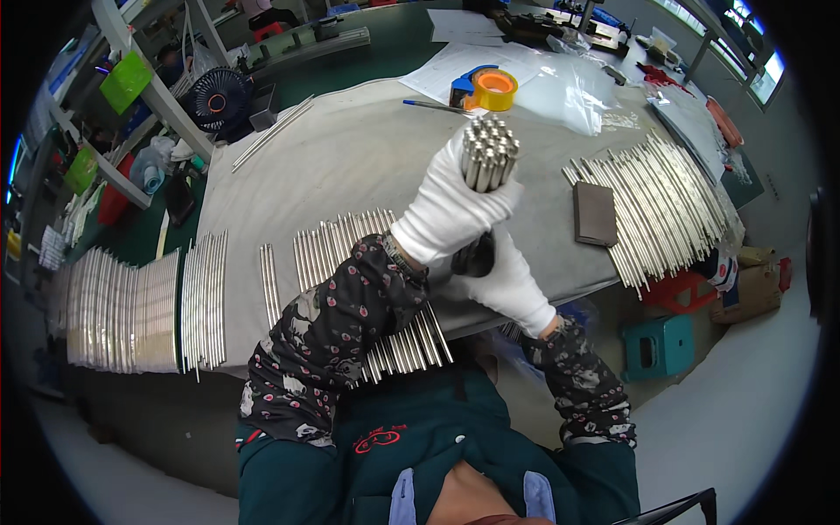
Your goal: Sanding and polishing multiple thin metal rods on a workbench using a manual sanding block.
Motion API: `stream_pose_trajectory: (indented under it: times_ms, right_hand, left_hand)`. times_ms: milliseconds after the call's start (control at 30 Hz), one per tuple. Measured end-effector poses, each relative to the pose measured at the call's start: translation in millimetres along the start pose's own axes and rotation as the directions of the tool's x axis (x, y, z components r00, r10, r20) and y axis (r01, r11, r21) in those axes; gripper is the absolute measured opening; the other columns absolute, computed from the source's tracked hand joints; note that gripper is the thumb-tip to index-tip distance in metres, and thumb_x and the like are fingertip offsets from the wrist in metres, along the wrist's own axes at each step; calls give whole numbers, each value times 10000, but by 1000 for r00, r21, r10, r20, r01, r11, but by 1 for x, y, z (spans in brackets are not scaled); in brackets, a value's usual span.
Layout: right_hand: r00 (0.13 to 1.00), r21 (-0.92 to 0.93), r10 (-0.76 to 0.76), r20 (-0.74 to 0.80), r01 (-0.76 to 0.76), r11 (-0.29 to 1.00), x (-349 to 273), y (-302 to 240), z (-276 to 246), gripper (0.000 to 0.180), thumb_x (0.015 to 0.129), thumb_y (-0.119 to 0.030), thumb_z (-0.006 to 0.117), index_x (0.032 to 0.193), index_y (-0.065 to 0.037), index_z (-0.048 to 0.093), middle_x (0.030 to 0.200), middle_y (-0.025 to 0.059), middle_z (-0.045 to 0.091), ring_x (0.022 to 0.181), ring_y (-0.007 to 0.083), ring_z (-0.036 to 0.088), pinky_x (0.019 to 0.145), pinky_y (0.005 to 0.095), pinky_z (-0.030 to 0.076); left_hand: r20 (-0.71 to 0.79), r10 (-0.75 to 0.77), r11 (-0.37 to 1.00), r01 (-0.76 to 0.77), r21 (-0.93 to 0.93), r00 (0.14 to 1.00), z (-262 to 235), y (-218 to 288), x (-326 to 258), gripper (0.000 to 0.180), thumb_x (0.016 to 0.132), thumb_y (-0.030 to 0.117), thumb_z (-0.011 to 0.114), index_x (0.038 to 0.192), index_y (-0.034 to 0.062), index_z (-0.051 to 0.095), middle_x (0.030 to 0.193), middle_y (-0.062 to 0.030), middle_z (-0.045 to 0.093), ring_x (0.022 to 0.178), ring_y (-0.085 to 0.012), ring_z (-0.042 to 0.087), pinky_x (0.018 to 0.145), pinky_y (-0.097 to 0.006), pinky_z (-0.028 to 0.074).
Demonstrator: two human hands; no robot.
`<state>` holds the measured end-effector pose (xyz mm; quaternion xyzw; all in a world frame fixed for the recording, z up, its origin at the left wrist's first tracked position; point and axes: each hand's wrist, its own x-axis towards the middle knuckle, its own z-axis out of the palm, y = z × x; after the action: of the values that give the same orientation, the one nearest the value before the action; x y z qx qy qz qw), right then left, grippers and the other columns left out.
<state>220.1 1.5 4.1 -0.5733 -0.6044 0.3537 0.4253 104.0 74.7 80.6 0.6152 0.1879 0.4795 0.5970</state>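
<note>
Rod bundle rose nearest, clasped in left hand; right hand below, grip unclear. Seemed heavy, stiff, slippery; looked best held firmly round middle.

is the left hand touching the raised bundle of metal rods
Touching: the head view shows the white-gloved left hand wrapped around the raised bundle of metal rods, whose upper ends stick out above it.

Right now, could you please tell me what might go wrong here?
The bundled rods could slip from the left hand; no band shows around them. The left sleeve crosses over the row of rods and might knock it. The right-side pile reaches the edge of the table, so some could fall.
</note>
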Motion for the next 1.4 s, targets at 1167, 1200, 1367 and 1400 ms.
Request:
stream_pose_trajectory:
  times_ms: [1167, 1200, 1367, 1400]
  right_hand:
    - [988, -456, 130, 81, -79, 886, -20, -4, -57, 292, 811, -272, 636, 990, -43, 672, 817, 151, 681, 754, 303, 671, 694, 377, 530]
    - [984, -443, 172, 46, -135, 887, -18, -2, -59, 286, 815, -270, 636, 988, -45, 671, 806, 152, 682, 755, 301, 673, 696, 375, 530]
    - [997, -629, 39, -73, -76, 773, -7, 9, -57, 253, 840, -293, 606, 842, -40, 621, 748, 179, 654, 704, 368, 645, 640, 434, 512]
    - [997, -629, 40, -73, -77, 773, -7, 9, -56, 253, 840, -293, 606, 842, -40, 621, 748, 179, 654, 704, 368, 645, 640, 434, 512]
  left_hand:
    - [532, -292, 222, -485, 846, 795, -42, -59, -55, 724, 844, 546, 525, 1368, 57, 427, 1465, -215, 299, 1384, -420, 207, 1068, -662, 141]
    - [536, -296, 245, -480, 843, 791, -37, -61, -49, 736, 844, 550, 521, 1370, 45, 421, 1461, -214, 309, 1387, -406, 211, 1075, -656, 136]
    - [550, -260, 257, -492, 832, 794, -23, -73, -41, 816, 823, 594, 521, 1371, 2, 397, 1458, -220, 318, 1390, -388, 220, 1112, -598, 113]
    - [550, -261, 258, -492, 832, 793, -25, -73, -42, 816, 823, 594, 521, 1371, 2, 397, 1458, -220, 318, 1390, -388, 220, 1112, -598, 113]
